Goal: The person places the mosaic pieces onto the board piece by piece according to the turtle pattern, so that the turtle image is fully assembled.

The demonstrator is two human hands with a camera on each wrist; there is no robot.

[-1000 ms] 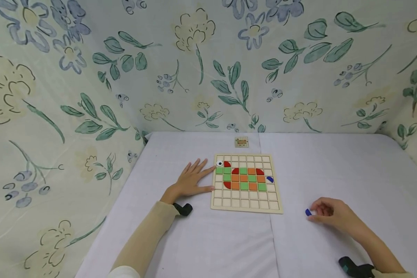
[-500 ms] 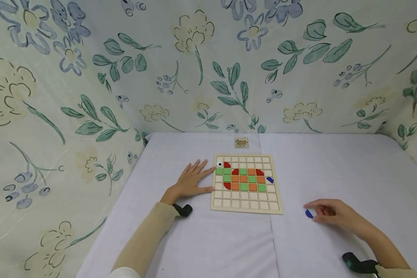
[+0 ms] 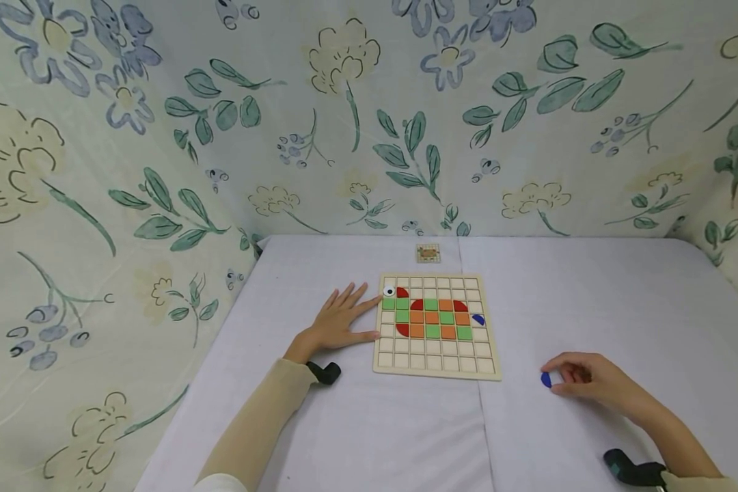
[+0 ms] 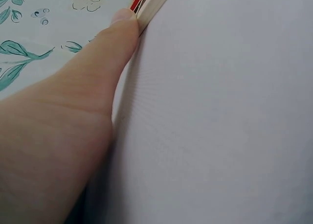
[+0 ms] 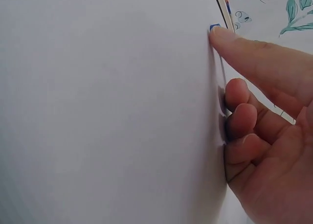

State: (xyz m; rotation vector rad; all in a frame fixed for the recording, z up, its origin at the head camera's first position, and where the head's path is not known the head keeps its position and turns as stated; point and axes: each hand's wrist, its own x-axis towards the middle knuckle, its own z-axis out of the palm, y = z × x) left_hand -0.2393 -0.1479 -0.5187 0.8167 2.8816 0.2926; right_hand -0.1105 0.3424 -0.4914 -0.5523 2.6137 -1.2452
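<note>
My left hand [image 3: 335, 322] lies flat with fingers spread, its thumb and index fingertips against the left edge of a wooden grid board [image 3: 436, 375]. The left wrist view shows the thumb [image 4: 105, 53] right at that edge. Green, orange and red tiles fill part of the grid; a white eye tile [image 3: 389, 292] sits at its upper left. A blue half-round tile [image 3: 478, 319] lies tilted in a right-hand cell. To the right of the board, my right hand [image 3: 584, 377] pinches another blue half-round tile [image 3: 546, 380] between thumb and index finger, close over the cloth, other fingers curled.
A small picture card [image 3: 428, 253] lies behind the board. White cloth [image 3: 621, 294] covers the table, with a crease running down near the middle. Floral fabric [image 3: 344, 171] hangs at the back and left side. Each wrist wears a black device [image 3: 324, 372].
My right hand has shifted slightly, and the blue tile at its fingertips has turned; half a second ago the index finger was lifted off it. The left hand has stayed put.
</note>
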